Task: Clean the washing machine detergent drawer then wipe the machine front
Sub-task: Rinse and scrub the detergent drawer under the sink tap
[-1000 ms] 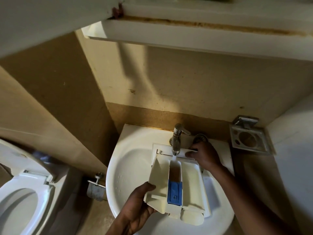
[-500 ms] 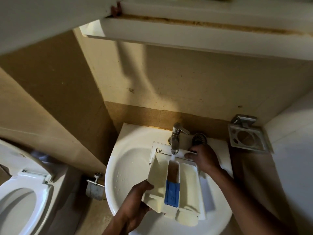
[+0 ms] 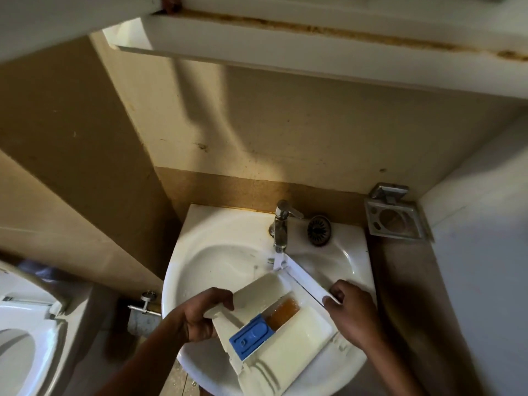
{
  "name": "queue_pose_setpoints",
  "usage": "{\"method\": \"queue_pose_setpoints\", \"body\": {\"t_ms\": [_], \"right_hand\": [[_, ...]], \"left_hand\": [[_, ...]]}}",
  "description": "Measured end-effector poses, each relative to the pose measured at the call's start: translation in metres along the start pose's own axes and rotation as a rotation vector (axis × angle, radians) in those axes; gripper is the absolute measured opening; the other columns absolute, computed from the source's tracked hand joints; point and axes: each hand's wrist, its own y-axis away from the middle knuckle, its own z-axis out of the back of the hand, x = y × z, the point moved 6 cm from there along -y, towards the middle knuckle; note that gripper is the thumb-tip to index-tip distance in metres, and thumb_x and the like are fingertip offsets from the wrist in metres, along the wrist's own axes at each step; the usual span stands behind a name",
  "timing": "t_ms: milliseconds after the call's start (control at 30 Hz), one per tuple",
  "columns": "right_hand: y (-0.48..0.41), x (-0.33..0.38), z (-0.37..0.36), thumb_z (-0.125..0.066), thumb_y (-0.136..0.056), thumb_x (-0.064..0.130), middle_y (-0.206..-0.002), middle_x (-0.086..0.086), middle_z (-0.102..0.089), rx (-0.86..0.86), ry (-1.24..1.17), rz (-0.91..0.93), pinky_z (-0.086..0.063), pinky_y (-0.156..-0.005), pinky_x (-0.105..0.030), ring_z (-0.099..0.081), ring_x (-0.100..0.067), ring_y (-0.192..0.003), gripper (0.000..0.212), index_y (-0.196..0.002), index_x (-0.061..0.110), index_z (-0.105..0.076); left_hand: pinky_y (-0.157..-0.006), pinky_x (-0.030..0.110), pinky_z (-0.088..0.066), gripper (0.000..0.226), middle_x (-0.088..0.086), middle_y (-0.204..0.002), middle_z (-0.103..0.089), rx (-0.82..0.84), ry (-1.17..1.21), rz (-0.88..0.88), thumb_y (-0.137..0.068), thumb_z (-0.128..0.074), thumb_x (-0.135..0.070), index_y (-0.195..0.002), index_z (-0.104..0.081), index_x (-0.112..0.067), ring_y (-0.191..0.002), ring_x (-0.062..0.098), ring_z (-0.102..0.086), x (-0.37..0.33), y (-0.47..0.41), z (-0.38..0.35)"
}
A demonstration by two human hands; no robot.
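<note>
Detergent drawer (image 3: 288, 324) sits tilted over the white sink (image 3: 211, 258), near the tap (image 3: 281, 227), with the left hand (image 3: 200, 318) squeezing its left wall and the right hand (image 3: 351, 312) pinching its far front panel, brown water in the middle slot.

Both bare forearms reach forward from the lower edge of the view, converging slightly. The left hand (image 3: 200, 317) is curled, thumb on top and fingers tucked beneath, clamped on what it holds. The right hand (image 3: 353, 311) is palm-down, wrist bent inward, its fingertips (image 3: 331, 300) pinching an edge.
</note>
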Motion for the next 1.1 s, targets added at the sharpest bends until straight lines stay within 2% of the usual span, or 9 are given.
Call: {"method": "queue_pose_setpoints", "body": {"t_ms": [133, 267, 367, 500, 600, 767, 900, 1000, 1100], "right_hand": [[0.023, -0.012, 0.011, -0.072, -0.069, 0.026, -0.068, -0.003, -0.052, 0.348, -0.550, -0.307, -0.036, -0.063, -0.031, -0.050, -0.020, -0.065, 0.020, -0.073, 0.014, -0.056], [0.035, -0.026, 0.006, -0.066, -0.082, 0.029, -0.103, -0.019, -0.072, 0.558, -0.953, -0.462, -0.052, -0.080, -0.039, -0.070, -0.032, -0.085, 0.035, -0.106, 0.005, -0.075], [0.035, -0.034, 0.005, -0.077, -0.077, 0.037, -0.120, -0.008, -0.071, 0.549, -0.870, -0.395, -0.046, -0.104, -0.044, -0.067, -0.026, -0.110, 0.056, -0.127, 0.015, -0.064], [0.032, -0.038, 0.007, -0.088, -0.054, 0.037, -0.121, -0.006, -0.071, 0.470, -0.803, -0.324, -0.048, -0.102, -0.048, -0.067, -0.026, -0.112, 0.096, -0.141, 0.030, -0.049], [0.035, -0.029, 0.007, -0.087, -0.063, 0.032, -0.116, -0.003, -0.072, 0.307, -0.799, -0.292, -0.055, -0.092, -0.041, -0.071, -0.020, -0.103, 0.087, -0.140, 0.034, -0.048], [0.041, -0.007, 0.009, -0.087, -0.055, 0.047, -0.100, 0.003, -0.072, 0.000, -0.593, -0.274, -0.055, -0.083, -0.039, -0.069, -0.019, -0.091, 0.083, -0.129, 0.026, -0.056], [0.047, 0.005, 0.015, -0.088, -0.053, 0.054, -0.136, -0.007, -0.051, -0.100, -0.443, -0.327, -0.041, -0.098, -0.038, -0.048, -0.027, -0.120, 0.115, -0.151, 0.029, -0.032], [0.049, 0.010, 0.015, -0.079, -0.034, 0.067, -0.137, -0.006, -0.049, -0.098, -0.373, -0.300, -0.041, -0.106, -0.047, -0.047, -0.029, -0.126, 0.127, -0.148, 0.037, -0.031], [0.054, 0.016, 0.036, -0.088, -0.039, 0.050, -0.130, 0.002, -0.051, -0.110, -0.332, -0.153, -0.043, -0.096, -0.033, -0.051, -0.020, -0.117, 0.116, -0.143, 0.038, -0.038]], "left_hand": [[-0.060, 0.035, -0.062, 0.011, 0.017, -0.075, -0.070, 0.052, -0.139, 0.037, -0.063, -0.064, 0.005, -0.066, -0.074, 0.000, -0.065, 0.029, -0.071, -0.023, -0.013, -0.020], [-0.068, 0.035, -0.062, 0.017, 0.009, -0.072, -0.075, 0.132, -0.306, 0.013, -0.063, -0.066, 0.005, -0.076, -0.073, -0.004, -0.068, 0.021, -0.073, -0.041, -0.031, -0.047], [-0.079, 0.036, -0.061, 0.028, 0.009, -0.089, -0.075, 0.214, -0.374, 0.039, -0.072, -0.065, 0.007, -0.095, -0.072, -0.006, -0.081, 0.021, -0.073, -0.043, -0.048, -0.061], [-0.082, 0.035, -0.061, 0.036, 0.014, -0.111, -0.072, 0.331, -0.367, 0.010, -0.085, -0.058, 0.013, -0.103, -0.079, -0.009, -0.095, 0.024, -0.072, -0.046, -0.071, -0.066], [-0.083, 0.033, -0.060, 0.032, 0.011, -0.117, -0.073, 0.188, -0.524, -0.157, -0.084, -0.074, -0.003, -0.115, -0.075, -0.010, -0.103, 0.023, -0.068, -0.052, -0.088, -0.058], [-0.065, 0.019, -0.054, 0.019, 0.007, -0.087, -0.077, -0.094, -0.616, -0.497, -0.079, -0.081, -0.019, -0.093, -0.080, -0.007, -0.074, 0.012, -0.069, -0.051, -0.095, -0.060], [-0.052, 0.023, -0.043, 0.032, 0.003, -0.060, -0.056, -0.299, -0.600, -0.594, -0.094, -0.066, -0.029, -0.067, -0.065, -0.013, -0.051, 0.012, -0.050, -0.034, -0.092, -0.060], [-0.075, 0.033, -0.055, 0.015, -0.006, -0.084, -0.070, -0.325, -0.683, -0.641, -0.095, -0.063, -0.034, -0.096, -0.074, -0.025, -0.071, 0.011, -0.064, -0.026, -0.092, -0.065], [-0.084, 0.034, -0.059, 0.033, -0.007, -0.100, -0.071, -0.301, -0.747, -0.641, -0.086, -0.066, -0.035, -0.119, -0.071, -0.030, -0.080, 0.010, -0.069, -0.025, -0.080, -0.067]]}}
